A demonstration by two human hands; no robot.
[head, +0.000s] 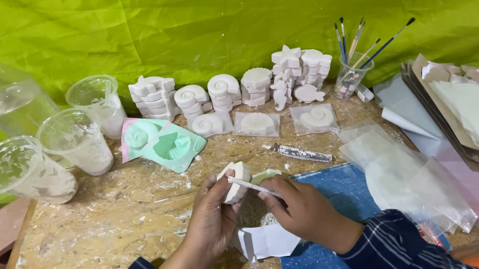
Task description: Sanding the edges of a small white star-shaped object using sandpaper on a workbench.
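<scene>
On a chipboard table (107, 215) before green cloth (222, 12), left grip (210, 216) clasps a plaster cast (235, 182), right grip (303, 207) a stick (253, 185).

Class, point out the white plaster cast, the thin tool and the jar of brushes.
white plaster cast (235, 182), head view, its upper face.
thin tool (253, 186), head view, mid-shaft.
jar of brushes (351, 78), head view, its clear wall.

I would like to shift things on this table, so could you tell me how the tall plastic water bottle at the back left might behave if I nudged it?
The plastic bottle stands upright and tall on a narrow base, so it may tip. It looks only partly filled, so probably fairly light. It would likely fall against the plastic cups beside it.
</scene>
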